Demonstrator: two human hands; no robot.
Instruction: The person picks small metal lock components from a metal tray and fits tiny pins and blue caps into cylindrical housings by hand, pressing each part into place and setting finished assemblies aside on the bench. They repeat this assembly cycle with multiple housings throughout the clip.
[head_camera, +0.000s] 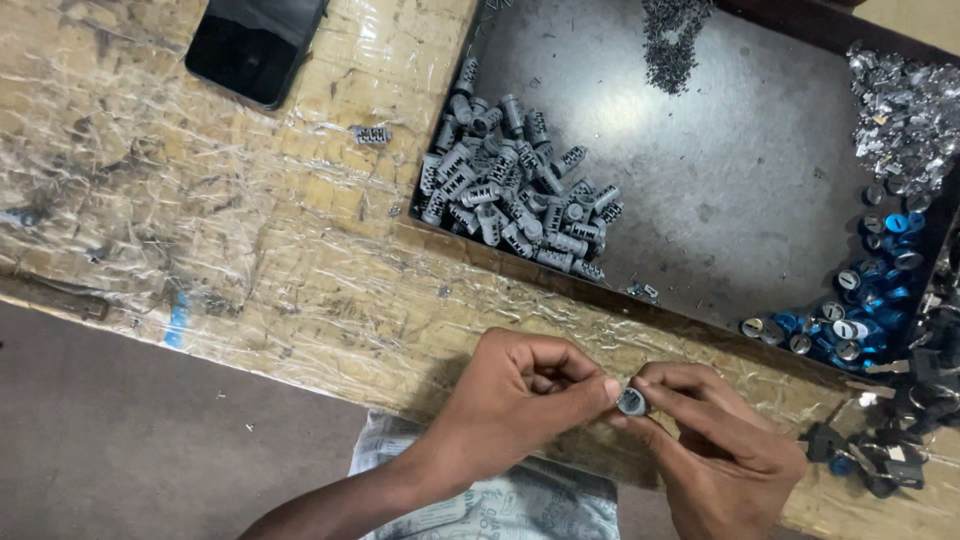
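Both hands pinch one small grey cylinder (632, 402) just above the table edge (300, 290). The left hand (520, 395) and right hand (715, 445) squeeze it together. Its round end faces up. One tray (700, 180) holds too many grey cylinders (515, 190) to count.

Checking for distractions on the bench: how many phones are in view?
1. A black phone lies screen up at the top left of the plastic-covered bench, left of the metal tray; its top is cut off by the frame.
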